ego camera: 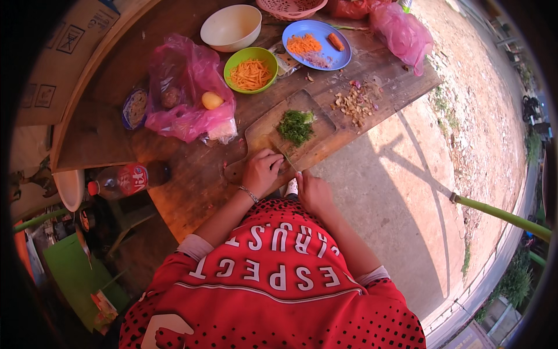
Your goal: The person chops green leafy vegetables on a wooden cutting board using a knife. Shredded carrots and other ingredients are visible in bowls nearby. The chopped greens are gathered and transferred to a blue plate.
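Observation:
My right hand (314, 190) grips a knife (290, 163) by its handle, with the thin blade slanting over the near end of a wooden cutting board (266, 131). Close beside the blade, my left hand (263, 171) rests on the board with curled fingers; whether it pinches something is hidden. A heap of finely chopped green leaves (297, 127) lies on the board, just beyond the blade. The board sits near the right edge of a wooden table (192, 170).
Beyond the board stand a green bowl (268, 65) of carrot strips, a blue plate (339, 59) with shredded food, and a white bowl (231, 28). A pink plastic bag (183, 65) lies left, peelings (355, 104) right. A plastic bottle (115, 181) lies at left.

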`<move>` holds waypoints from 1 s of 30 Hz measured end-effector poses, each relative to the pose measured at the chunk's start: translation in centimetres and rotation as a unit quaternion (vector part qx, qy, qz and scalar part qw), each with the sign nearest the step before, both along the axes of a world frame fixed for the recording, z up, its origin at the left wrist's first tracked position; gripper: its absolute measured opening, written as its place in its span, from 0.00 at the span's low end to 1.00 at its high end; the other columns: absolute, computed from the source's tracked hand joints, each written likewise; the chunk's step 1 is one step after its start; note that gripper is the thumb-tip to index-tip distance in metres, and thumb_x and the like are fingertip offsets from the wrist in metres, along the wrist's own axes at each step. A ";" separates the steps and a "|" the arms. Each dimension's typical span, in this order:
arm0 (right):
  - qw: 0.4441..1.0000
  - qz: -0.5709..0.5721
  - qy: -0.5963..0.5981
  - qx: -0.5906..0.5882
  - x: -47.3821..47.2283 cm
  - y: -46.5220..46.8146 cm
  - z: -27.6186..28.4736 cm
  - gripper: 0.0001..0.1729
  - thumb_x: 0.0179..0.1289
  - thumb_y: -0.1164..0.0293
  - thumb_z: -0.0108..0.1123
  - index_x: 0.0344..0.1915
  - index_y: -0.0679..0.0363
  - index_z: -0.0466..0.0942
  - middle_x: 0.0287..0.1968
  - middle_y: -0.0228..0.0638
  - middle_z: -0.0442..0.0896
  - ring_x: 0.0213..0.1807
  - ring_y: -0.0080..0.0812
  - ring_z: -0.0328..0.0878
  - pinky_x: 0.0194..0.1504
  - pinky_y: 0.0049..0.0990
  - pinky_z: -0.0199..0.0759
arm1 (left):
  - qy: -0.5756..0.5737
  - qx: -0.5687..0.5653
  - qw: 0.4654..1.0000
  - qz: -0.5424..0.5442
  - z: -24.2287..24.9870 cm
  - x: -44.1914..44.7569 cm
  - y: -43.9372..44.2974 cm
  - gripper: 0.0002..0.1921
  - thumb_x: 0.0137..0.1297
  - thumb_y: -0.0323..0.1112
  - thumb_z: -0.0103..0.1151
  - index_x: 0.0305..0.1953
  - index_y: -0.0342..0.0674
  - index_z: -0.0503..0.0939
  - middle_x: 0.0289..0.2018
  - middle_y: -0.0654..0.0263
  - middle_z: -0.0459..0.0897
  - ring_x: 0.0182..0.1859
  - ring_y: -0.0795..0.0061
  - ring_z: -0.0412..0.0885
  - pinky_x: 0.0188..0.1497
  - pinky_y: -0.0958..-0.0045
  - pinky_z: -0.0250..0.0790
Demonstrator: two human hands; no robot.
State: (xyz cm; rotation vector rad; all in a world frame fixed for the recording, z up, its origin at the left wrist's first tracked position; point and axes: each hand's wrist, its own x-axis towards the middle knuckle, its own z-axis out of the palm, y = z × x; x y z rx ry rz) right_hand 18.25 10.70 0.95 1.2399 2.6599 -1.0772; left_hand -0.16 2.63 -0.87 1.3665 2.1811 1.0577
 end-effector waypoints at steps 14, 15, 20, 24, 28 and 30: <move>1.000 -0.018 0.017 -0.014 -1.2 0.4 -1.4 0.22 0.84 0.55 0.46 0.43 0.62 0.75 0.32 0.58 0.86 0.36 0.65 0.85 0.39 0.59 0.77 | 0.010 -0.001 1.000 0.003 0.6 0.2 0.2 0.06 0.68 0.33 0.68 0.41 0.40 0.90 0.36 0.60 0.86 0.40 0.57 0.87 0.45 0.61 0.79; 0.999 -0.023 0.032 -0.006 -1.0 0.4 -1.7 0.21 0.84 0.55 0.46 0.43 0.62 0.75 0.31 0.58 0.86 0.35 0.65 0.85 0.38 0.59 0.77 | 0.009 -0.002 1.000 0.003 0.6 0.2 0.2 0.06 0.68 0.33 0.68 0.41 0.40 0.90 0.36 0.60 0.86 0.40 0.57 0.86 0.45 0.61 0.79; 1.000 0.002 0.008 -0.003 0.1 0.3 -1.0 0.22 0.84 0.54 0.45 0.43 0.61 0.74 0.30 0.58 0.86 0.34 0.65 0.85 0.37 0.59 0.77 | 0.010 0.006 1.000 0.002 0.2 0.1 0.1 0.06 0.67 0.32 0.68 0.41 0.39 0.90 0.36 0.59 0.86 0.41 0.56 0.86 0.46 0.60 0.79; 1.000 0.007 -0.007 -0.014 0.1 -0.1 -0.4 0.21 0.84 0.54 0.45 0.43 0.61 0.74 0.31 0.57 0.86 0.34 0.64 0.85 0.37 0.59 0.77 | 0.010 0.002 1.000 0.004 0.1 0.0 0.0 0.05 0.68 0.32 0.68 0.40 0.39 0.90 0.36 0.59 0.86 0.41 0.56 0.86 0.46 0.59 0.79; 1.000 -0.004 -0.013 -0.022 -0.1 -0.2 -0.6 0.22 0.84 0.54 0.44 0.45 0.61 0.75 0.32 0.57 0.87 0.37 0.64 0.86 0.38 0.58 0.78 | 0.006 0.008 1.000 0.003 0.4 0.2 0.1 0.05 0.68 0.32 0.68 0.40 0.39 0.89 0.36 0.59 0.86 0.41 0.56 0.86 0.46 0.59 0.79; 1.000 -0.010 -0.011 -0.025 -0.5 -0.1 -0.7 0.23 0.85 0.53 0.43 0.45 0.61 0.75 0.32 0.58 0.87 0.38 0.64 0.86 0.39 0.58 0.78 | 0.008 0.008 1.000 0.001 0.3 0.1 0.1 0.05 0.68 0.32 0.68 0.40 0.39 0.89 0.36 0.59 0.86 0.41 0.56 0.86 0.46 0.59 0.79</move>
